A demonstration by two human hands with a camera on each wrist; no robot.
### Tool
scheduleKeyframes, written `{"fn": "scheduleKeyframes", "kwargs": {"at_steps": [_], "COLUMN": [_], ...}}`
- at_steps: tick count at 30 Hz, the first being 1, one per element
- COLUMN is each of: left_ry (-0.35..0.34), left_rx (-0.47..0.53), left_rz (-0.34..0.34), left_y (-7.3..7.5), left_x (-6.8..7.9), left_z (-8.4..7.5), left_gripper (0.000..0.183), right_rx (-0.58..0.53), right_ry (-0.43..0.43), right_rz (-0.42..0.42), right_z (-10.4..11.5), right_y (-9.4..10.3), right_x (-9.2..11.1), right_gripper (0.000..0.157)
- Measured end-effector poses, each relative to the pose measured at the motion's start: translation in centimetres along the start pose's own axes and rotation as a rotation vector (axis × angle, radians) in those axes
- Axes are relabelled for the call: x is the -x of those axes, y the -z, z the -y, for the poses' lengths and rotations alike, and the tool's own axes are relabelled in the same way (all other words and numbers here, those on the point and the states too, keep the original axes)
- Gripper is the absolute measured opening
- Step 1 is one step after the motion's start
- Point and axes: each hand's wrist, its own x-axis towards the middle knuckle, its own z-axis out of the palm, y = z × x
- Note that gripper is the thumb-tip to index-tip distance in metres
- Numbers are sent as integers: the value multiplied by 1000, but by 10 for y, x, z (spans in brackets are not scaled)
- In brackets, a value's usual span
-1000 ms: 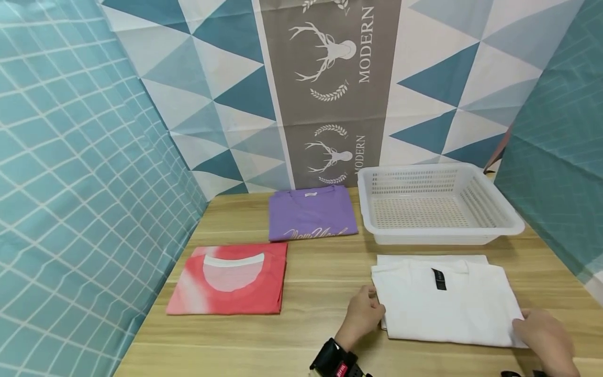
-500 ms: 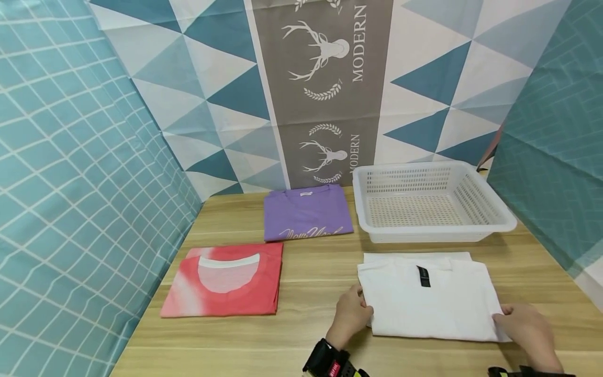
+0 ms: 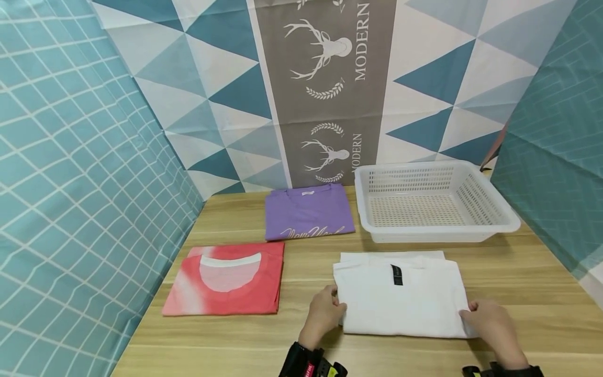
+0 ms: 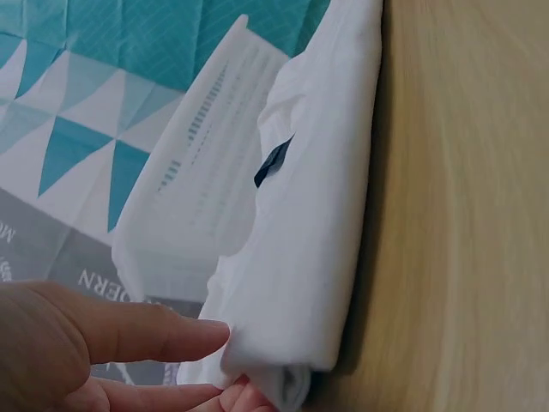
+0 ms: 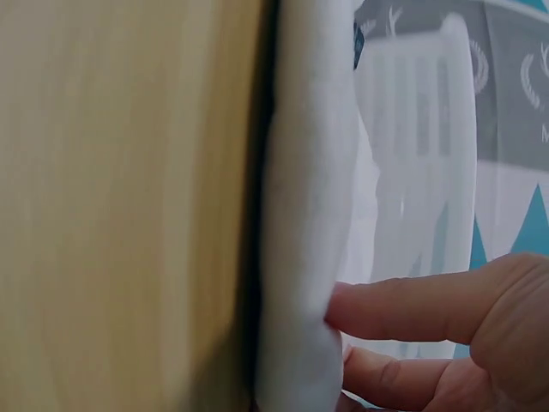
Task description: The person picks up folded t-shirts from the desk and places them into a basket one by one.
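Observation:
A folded white T-shirt (image 3: pixel 402 303) with a black neck label lies flat in front of the basket in the head view. At its left edge my left hand (image 3: pixel 324 312) pinches the folded layers between thumb and fingers; the left wrist view shows the thumb on top of the shirt (image 4: pixel 300 232) and fingers beneath. My right hand (image 3: pixel 492 322) grips the opposite edge near the front corner. In the right wrist view its thumb presses the side of the white shirt (image 5: pixel 304 215), with the other fingertips partly hidden behind the cloth.
Behind the shirt stands a white perforated plastic basket (image 3: pixel 438 230). A folded red and pink T-shirt (image 3: pixel 264 301) lies at the left, and a folded purple T-shirt (image 3: pixel 311 212) at the back. Patterned cloths (image 3: pixel 424 63) hang around the wooden table (image 3: pixel 226 345).
Both hands have moved left along the table, taking the folded white T-shirt with them. The basket and the other two shirts stay in place; the head view has shifted slightly.

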Motion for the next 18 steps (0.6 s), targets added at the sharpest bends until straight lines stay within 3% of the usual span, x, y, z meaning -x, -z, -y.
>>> {"fn": "scheduleKeyframes", "kwargs": {"at_steps": [10,18], "left_ry": [54,43], "left_rx": [-128,-173], "left_rz": [-105,-175], "left_y": [30,58], "left_x": [7,14], "left_z": [23,39], "left_gripper": [48,47], "right_rx": [22,25], "right_ry": [98,170], "right_rz": [-12,-48], "right_z": [50,83], "right_y": [-24,-43], "right_x": [9,12], "right_gripper": [33,40]}}
